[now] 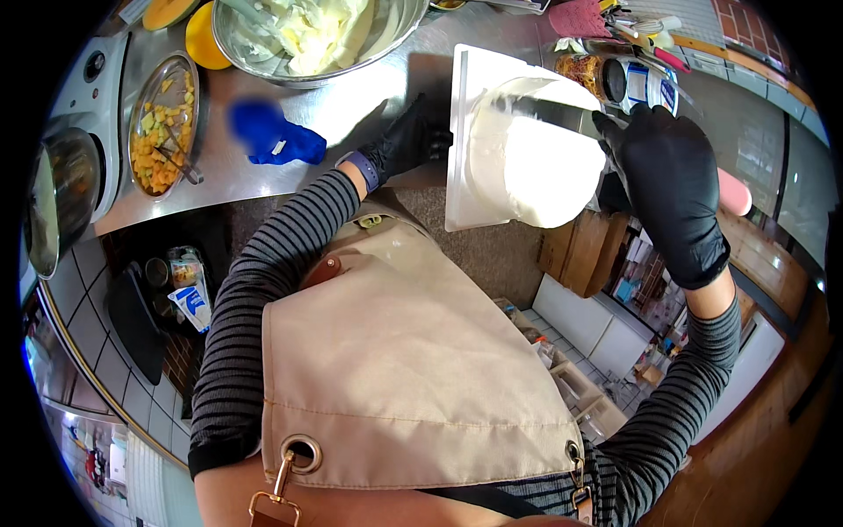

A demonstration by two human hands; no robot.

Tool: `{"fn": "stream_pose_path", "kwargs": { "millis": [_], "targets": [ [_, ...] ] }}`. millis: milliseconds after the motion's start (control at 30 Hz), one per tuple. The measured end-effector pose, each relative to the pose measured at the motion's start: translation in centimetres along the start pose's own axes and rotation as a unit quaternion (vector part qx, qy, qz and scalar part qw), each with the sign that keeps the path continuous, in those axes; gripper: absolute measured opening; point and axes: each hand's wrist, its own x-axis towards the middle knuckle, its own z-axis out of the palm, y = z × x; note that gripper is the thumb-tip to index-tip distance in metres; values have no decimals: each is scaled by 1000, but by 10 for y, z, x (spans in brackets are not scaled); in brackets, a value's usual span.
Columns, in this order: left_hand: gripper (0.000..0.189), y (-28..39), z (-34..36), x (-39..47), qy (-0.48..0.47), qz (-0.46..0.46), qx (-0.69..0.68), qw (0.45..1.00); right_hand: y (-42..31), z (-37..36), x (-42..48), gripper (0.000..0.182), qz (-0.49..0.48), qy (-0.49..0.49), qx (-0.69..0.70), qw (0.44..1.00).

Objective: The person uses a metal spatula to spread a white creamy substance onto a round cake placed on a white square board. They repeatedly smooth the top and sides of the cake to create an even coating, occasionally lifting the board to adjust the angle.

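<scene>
A round cake coated in white cream [546, 158] stands on a white square board or stand [462, 132]. My right hand [668, 178], in a black glove, is closed on the handle of a metal spatula [560, 113], whose wide blade lies across the cake's top, smeared with cream. My left hand [411, 141], also gloved in black, is beside the board's left edge, with its fingers partly in shadow; whether it touches the board cannot be told. A large steel bowl [309, 80] of pale whipped cream [326, 33] stands at the upper left.
An oval metal dish [135, 118] of diced fruit with a utensil, a blue cloth [290, 141] and cut melon [209, 36] lie on the steel counter [224, 181]. A jar [586, 76], a pink container of tools [579, 16] and a white-blue container [649, 85] stand beyond the cake.
</scene>
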Motion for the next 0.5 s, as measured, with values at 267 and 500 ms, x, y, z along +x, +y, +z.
{"fn": "stream_pose_path", "kwargs": {
  "millis": [267, 500],
  "targets": [
    [75, -14, -13, -7, -25, 9, -60, 998, 4, 0, 16, 8, 2, -12, 8, 1000],
    [68, -16, 22, -20, -10, -45, -19, 999, 4, 9, -2, 8, 18, -8, 45, 999]
  ]
}}
